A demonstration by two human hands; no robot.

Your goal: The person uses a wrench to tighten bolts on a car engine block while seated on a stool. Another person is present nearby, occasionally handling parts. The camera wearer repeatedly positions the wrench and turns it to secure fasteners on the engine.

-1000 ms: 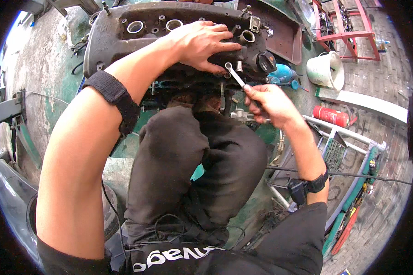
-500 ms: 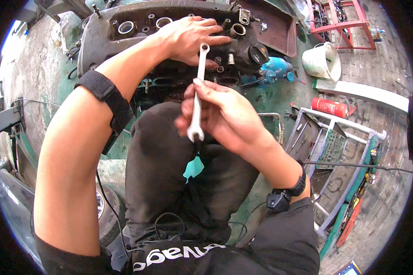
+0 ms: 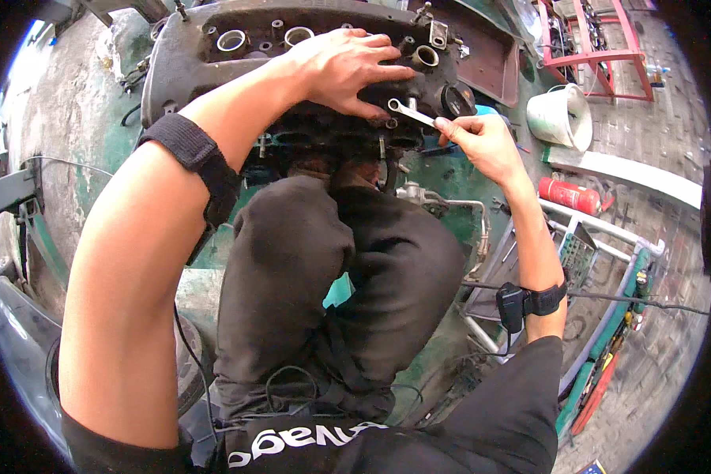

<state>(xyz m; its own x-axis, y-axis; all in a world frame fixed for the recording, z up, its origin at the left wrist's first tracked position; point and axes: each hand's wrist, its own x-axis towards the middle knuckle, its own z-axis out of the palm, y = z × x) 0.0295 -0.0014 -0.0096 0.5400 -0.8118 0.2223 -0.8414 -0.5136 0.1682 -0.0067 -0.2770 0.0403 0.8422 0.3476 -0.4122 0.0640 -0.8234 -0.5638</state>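
The left hand (image 3: 347, 67) is lying flat, fingers spread, on top of a dark, greasy engine cover (image 3: 213, 67), pressing on its near edge. It is not gripping anything; the palm and fingers are simply resting on the metal. The cover is sitting at the top of the view on a worn green worktop (image 3: 79, 158), and round openings are showing along its upper face, to the left of the hand.

The right hand (image 3: 482, 146) is closing around the handle of a silver wrench (image 3: 409, 114), fingers curled tight on the lower end. The wrench is slanting up and to the left from the fist, and its ring end is sitting at the front edge of the cover, just below the left fingertips (image 3: 399, 75). Whether the ring is seated on a bolt cannot be told. The two hands are close together but not touching.

A black band is wrapping the left forearm and a black watch (image 3: 521, 302) is sitting on the right wrist. The person's knees in dark trousers (image 3: 332, 268) are filling the middle of the view below the cover.

Off to the right, a white bucket (image 3: 565, 114) is tilting on the floor, a red canister (image 3: 569, 196) is lying on its side near it, and a red metal frame (image 3: 592, 55) is standing farther back.
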